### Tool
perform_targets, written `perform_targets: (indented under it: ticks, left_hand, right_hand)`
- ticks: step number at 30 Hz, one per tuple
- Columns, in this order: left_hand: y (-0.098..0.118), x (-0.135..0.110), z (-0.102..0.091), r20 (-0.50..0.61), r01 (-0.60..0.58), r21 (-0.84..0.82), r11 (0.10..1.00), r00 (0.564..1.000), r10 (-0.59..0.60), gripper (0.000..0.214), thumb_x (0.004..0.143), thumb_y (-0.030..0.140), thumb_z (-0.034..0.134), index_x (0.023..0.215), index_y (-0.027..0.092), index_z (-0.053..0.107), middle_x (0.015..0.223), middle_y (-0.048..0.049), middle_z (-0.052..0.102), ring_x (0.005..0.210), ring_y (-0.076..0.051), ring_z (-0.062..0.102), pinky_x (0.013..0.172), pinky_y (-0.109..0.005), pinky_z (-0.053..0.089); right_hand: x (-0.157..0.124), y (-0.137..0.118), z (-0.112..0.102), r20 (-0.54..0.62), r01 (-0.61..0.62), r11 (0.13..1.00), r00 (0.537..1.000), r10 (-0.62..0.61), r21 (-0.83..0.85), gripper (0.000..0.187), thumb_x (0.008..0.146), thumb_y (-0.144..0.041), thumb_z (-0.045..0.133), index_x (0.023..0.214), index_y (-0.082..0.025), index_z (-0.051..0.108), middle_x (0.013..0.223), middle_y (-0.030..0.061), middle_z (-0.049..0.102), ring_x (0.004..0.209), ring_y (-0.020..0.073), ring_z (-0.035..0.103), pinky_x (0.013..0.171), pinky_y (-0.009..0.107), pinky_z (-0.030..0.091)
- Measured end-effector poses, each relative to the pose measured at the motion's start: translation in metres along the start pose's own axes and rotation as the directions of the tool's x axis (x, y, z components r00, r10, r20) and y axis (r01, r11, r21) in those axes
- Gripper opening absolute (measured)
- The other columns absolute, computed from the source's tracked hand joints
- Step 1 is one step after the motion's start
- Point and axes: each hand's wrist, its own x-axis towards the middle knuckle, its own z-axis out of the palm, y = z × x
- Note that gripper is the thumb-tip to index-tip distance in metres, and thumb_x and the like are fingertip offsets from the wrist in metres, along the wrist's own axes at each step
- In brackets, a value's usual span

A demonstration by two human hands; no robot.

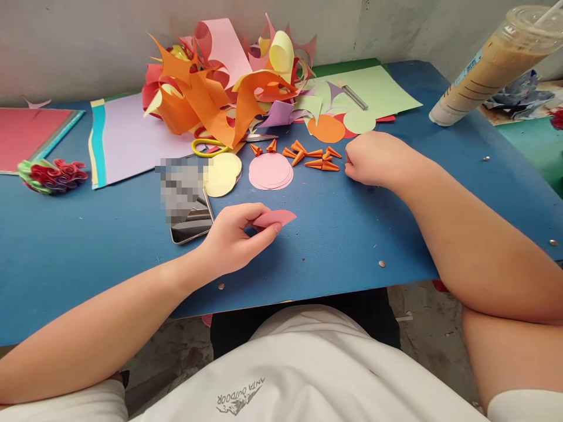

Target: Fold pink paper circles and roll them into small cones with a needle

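My left hand (240, 237) pinches a pink paper piece (277, 218), curved or folded, between thumb and fingers above the table. My right hand (373, 157) is closed in a fist at the right end of several small orange paper cones (323, 165); what its fingers hold, if anything, is hidden. Pink paper circles (269, 171) lie stacked beyond my left hand, with pale yellow circles (221, 176) to their left. Behind the fist are an orange circle (326, 129) and a pale green circle (360, 123). An open metal tin (191, 231) sits left of my left hand.
Paper offcuts (211, 94) are heaped at the back, with yellow-handled scissors (206, 147) in front. A lilac sheet (127, 140) and a rolled paper flower cluster (53, 176) lie left. An iced coffee cup (492, 67) stands right. Green sheets (391, 91) lie at the back.
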Motion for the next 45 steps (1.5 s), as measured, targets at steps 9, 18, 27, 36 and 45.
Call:
perform_targets:
  ticks: [9, 18, 27, 36, 45]
  left_hand:
    - [0.000, 0.000, 0.000, 0.008, 0.038, -0.081, 0.996, 0.999, -0.037, 0.033, 0.089, 0.031, 0.068, 0.065, 0.018, 0.050, 0.064, 0.0041, 0.044, 0.062, -0.010, 0.038, 0.057, -0.026, 0.032]
    - [-0.003, 0.001, 0.005, 0.090, 0.229, -0.536, 0.812, 0.972, -0.215, 0.031, 0.091, 0.045, 0.074, 0.100, 0.017, 0.067, 0.094, -0.0065, 0.077, 0.085, -0.018, 0.072, 0.076, -0.029, 0.059]
    - [0.003, 0.000, 0.008, 0.181, 0.325, -0.661, 0.676, 0.944, -0.276, 0.043, 0.082, 0.047, 0.085, 0.102, 0.017, 0.063, 0.081, 0.0004, 0.072, 0.068, -0.012, 0.071, 0.069, -0.026, 0.060]
    - [0.007, 0.001, 0.004, 0.106, 0.306, -0.645, 0.700, 0.943, -0.315, 0.026, 0.082, 0.030, 0.080, 0.099, 0.015, 0.068, 0.076, 0.0024, 0.066, 0.067, -0.011, 0.064, 0.069, -0.026, 0.056]
    - [0.002, 0.003, 0.005, 0.116, 0.325, -0.645, 0.692, 0.936, -0.332, 0.023, 0.081, 0.028, 0.079, 0.097, 0.015, 0.069, 0.074, 0.0024, 0.066, 0.066, -0.010, 0.061, 0.068, -0.026, 0.051]
  right_hand:
    - [0.003, 0.012, -0.008, -0.017, -0.015, 0.995, 1.000, 0.017, 0.101, 0.012, 0.079, -0.025, 0.066, 0.069, -0.019, 0.063, 0.066, 0.0077, 0.064, 0.066, 0.0225, 0.063, 0.056, 0.033, 0.040]
    - [-0.052, -0.056, 0.002, -0.220, 0.243, 0.066, 0.944, -0.246, 0.968, 0.009, 0.072, -0.018, 0.066, 0.069, -0.021, 0.058, 0.057, -0.0024, 0.063, 0.049, 0.0163, 0.063, 0.045, 0.029, 0.051]
    - [-0.049, -0.088, 0.022, -0.337, 0.337, -0.021, 0.933, -0.129, 0.941, 0.012, 0.074, -0.023, 0.070, 0.070, -0.019, 0.059, 0.063, -0.0034, 0.061, 0.055, 0.0111, 0.057, 0.051, 0.024, 0.046]
    - [0.002, -0.041, 0.025, -0.609, 0.480, 0.795, 0.772, -0.181, 0.372, 0.039, 0.090, -0.037, 0.060, 0.119, -0.014, 0.073, 0.135, 0.0209, 0.065, 0.131, 0.0386, 0.055, 0.115, 0.054, 0.041]
    - [0.058, -0.040, 0.032, -0.465, 0.614, 0.773, 0.737, -0.491, 0.156, 0.064, 0.100, -0.049, 0.045, 0.158, -0.022, 0.048, 0.167, 0.0158, 0.042, 0.151, 0.0387, 0.036, 0.124, 0.058, 0.026]
